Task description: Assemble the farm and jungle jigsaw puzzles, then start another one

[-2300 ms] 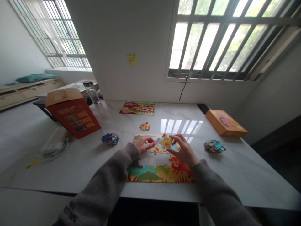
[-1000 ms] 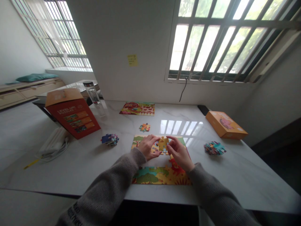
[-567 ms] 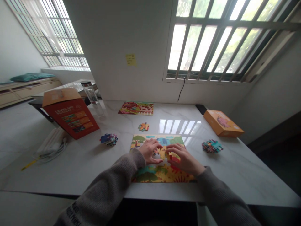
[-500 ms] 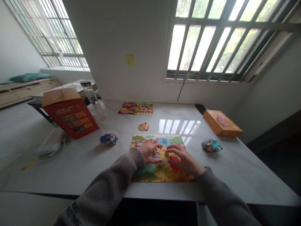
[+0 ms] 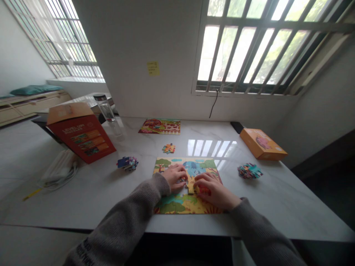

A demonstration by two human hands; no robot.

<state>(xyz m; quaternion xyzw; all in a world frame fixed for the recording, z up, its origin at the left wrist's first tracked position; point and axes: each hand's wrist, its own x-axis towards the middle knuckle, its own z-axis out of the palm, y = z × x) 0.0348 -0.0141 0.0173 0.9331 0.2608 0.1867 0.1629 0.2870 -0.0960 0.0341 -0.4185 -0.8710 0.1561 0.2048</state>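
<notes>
Working at animal puzzle (image 5: 191, 200), flat on table (image 5: 116, 203) | judged mostly joined, gap left near its middle | over its left half: left hand (image 5: 175, 178) curled, grip unclear | beside its central yellow piece (image 5: 190, 184): right hand (image 5: 212, 189) half-curled, hold untellable

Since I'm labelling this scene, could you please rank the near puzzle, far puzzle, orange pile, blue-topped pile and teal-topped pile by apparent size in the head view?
1. Near puzzle
2. Far puzzle
3. Teal-topped pile and blue-topped pile: too alike to rank
4. Orange pile
</notes>
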